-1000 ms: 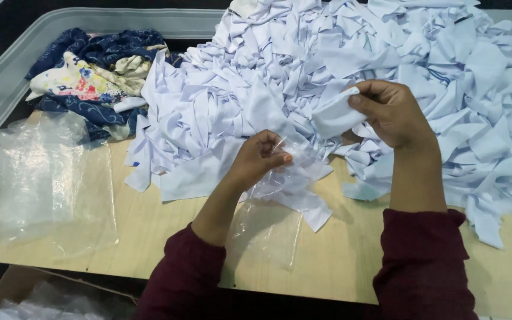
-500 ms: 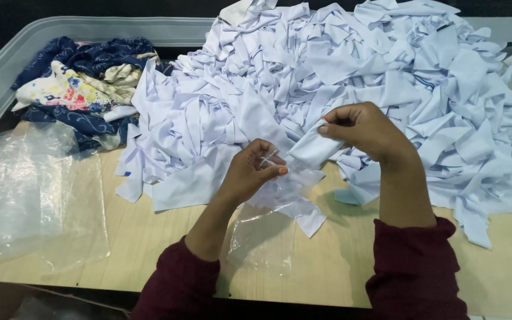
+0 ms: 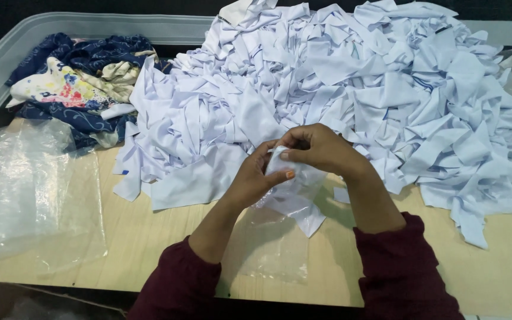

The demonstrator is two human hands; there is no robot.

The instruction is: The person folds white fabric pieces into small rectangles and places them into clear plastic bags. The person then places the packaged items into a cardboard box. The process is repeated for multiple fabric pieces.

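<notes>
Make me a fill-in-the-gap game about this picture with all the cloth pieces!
1. The big pile of cloth pieces is mostly ____ in colour.
2. Both the left hand and the right hand hold one ____ piece.
3. The flowery fabric lies to the ____ of the pile.
4. The clear bag rests on a ____ table.

Missing words: white; white; left; wooden

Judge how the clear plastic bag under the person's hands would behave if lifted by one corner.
The clear plastic bag looks thin and wrinkled, so it would probably droop limply. It lies flat on the wooden table, so it is likely very light. Its glossy film may slip between fingers.
</notes>
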